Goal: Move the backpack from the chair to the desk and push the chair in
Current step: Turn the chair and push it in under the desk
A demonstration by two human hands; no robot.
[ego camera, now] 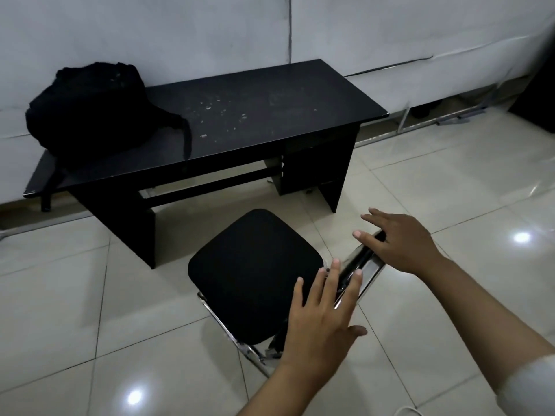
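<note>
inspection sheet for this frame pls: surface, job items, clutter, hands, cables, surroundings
Surface: black desk, top scuffed with pale specks.
Job items: backpack sits on the desk's left end, one strap trailing over the top; chair stands on the floor in front of the desk, seat bare, not pushed in.
Clutter: nothing seen.
Hands: left hand and right hand both open, fingers spread at the chair's chrome backrest; firm grip not evident.
Cables: wire runs down the wall.
Surroundings: glossy tiled floor, white wall.
</note>
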